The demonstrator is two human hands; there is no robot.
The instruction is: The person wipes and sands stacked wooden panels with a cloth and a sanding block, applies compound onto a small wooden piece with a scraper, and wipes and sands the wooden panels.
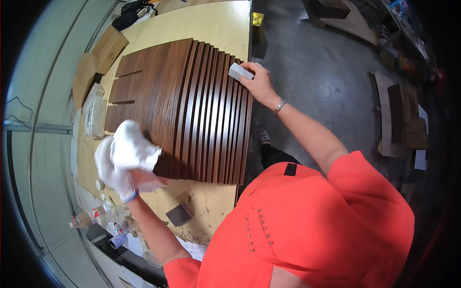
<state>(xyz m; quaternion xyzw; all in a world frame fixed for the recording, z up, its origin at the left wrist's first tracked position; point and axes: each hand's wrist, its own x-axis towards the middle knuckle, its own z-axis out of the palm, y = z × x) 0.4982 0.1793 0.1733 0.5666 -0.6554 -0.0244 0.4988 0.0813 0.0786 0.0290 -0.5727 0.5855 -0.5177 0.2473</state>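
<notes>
A stack of dark brown wooden boards point(158, 86) lies on the table, its long edges stepped one behind another on the right side. My right hand point(261, 85), bare and with a bracelet at the wrist, is closed on a small pale grey block point(240, 72) at the upper right edge of the boards. My left hand point(109, 165) wears a white glove and grips a white cloth point(135, 146) near the boards' lower left corner. The cloth hides part of that corner and most of the left fingers.
The pale wooden worktable point(211, 197) carries a dark square pad point(179, 215) and an open cardboard box point(108, 50). Plastic bottles point(89, 218) and small clutter lie at its lower left. More wooden pieces point(403, 113) stand on the grey floor point(321, 81) at right.
</notes>
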